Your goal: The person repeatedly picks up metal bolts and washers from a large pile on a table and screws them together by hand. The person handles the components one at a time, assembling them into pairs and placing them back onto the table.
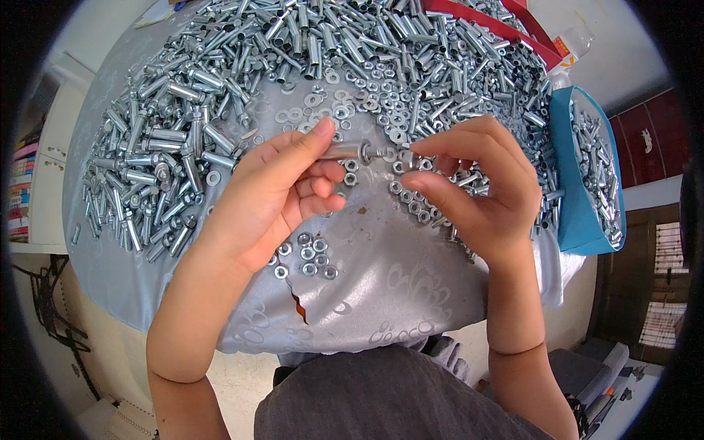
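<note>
My left hand (268,187) pinches a silver expansion anchor bolt (346,151) between thumb and fingers, its sleeve lying level. A washer sits at the end of the sleeve, and the threaded tip points right. Close to that tip, my right hand (488,183) has its thumb and index finger bent around a small hex nut (405,156); the grip is partly hidden. Below the bolt, loose nuts (350,178) rest on the cloth, with another small group of nuts (309,254) by my left wrist. Flat washers (295,114) lie scattered beyond my hands.
Bolts with sleeves (169,139) are heaped at the left, and loose metal sleeves (315,51) at the back. A blue fabric bin (576,172) of bolts stands at the right, a red box (539,33) at the back right. The silver tablecloth (381,293) has a tear near the front.
</note>
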`<state>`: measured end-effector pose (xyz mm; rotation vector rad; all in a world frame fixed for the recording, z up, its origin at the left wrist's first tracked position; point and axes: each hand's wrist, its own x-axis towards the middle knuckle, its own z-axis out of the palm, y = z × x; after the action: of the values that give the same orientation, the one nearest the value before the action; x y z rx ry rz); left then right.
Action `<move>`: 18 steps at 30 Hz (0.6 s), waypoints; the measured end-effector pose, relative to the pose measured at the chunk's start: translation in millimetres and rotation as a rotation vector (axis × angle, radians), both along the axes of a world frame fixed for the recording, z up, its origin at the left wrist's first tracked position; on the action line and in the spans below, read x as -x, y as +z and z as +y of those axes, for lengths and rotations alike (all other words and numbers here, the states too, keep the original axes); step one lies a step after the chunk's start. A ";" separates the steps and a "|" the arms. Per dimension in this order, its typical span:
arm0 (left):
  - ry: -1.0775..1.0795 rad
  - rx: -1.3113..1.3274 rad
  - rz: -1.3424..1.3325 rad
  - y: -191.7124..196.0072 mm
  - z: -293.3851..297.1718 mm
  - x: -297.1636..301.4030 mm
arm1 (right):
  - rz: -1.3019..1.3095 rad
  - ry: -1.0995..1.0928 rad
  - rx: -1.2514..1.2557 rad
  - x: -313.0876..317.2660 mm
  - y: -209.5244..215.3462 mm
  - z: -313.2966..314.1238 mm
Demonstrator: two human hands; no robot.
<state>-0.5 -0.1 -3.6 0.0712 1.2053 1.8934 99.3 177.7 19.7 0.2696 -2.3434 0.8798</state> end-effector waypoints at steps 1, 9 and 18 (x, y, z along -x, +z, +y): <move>-0.004 0.002 0.004 0.5 0.7 0.0 | 0.029 -0.010 0.002 -0.2 0.1 -0.8; -0.039 0.018 -0.011 -1.7 0.9 -4.1 | 0.080 0.056 0.003 3.8 -8.5 -6.7; -0.035 0.092 0.062 -5.5 1.2 0.3 | 0.093 0.078 -0.047 6.4 -14.4 -8.0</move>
<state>-0.9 1.1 -9.1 0.1013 1.3224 1.8146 92.9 169.6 5.3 0.4157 -2.2824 0.8317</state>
